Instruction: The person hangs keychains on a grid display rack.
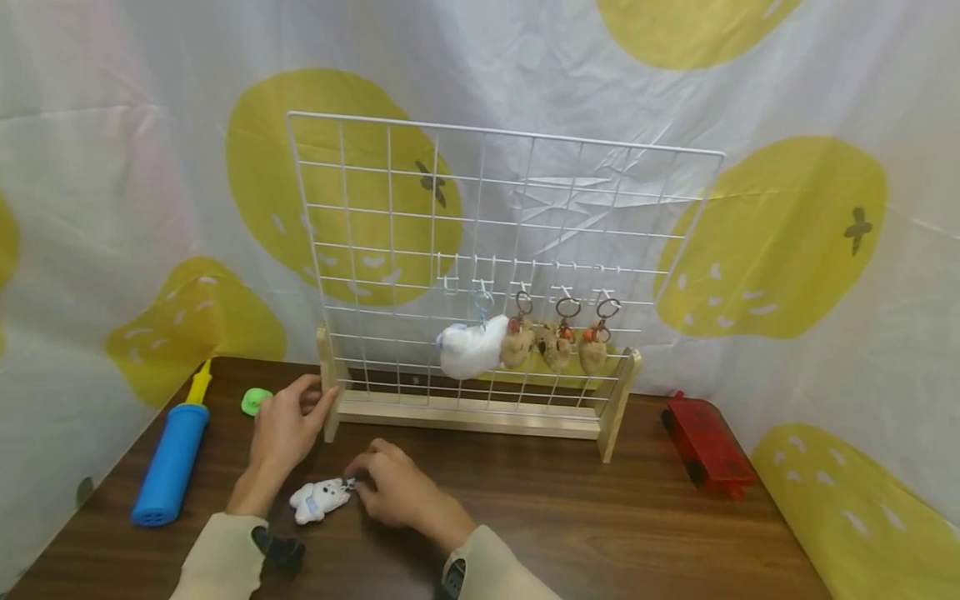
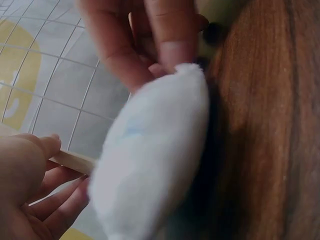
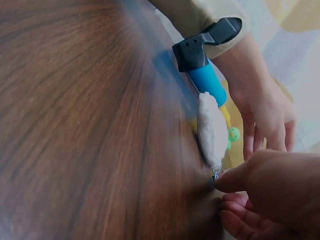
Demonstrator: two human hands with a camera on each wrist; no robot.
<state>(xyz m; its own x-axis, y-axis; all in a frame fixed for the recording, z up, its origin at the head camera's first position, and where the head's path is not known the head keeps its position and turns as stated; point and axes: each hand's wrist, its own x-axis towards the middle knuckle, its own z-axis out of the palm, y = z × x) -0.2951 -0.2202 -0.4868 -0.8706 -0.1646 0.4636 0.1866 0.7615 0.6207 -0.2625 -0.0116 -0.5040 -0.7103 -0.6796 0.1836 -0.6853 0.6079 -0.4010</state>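
Observation:
A white plush keychain [image 1: 320, 500] with a blue scarf-like patch lies over the table just left of my right hand [image 1: 397, 487]. My right thumb and fingers pinch the metal clasp at its end, best seen in the right wrist view beside the plush [image 3: 212, 132]. With my left hand [image 1: 288, 425] I hold the left wooden upright [image 1: 327, 367] of a white wire grid rack [image 1: 506, 132]. In the left wrist view, my left hand [image 2: 30, 185] has thumb and fingers either side of that wood. The plush [image 2: 150, 150] looms blurred in front there.
A white plush [image 1: 472, 348] and several brown plush keychains [image 1: 556, 352] hang on hooks along the grid. A blue hand pump [image 1: 172, 462] and a small green toy [image 1: 256, 401] lie at the left. At the right stands a red translucent box-like thing [image 1: 708, 446].

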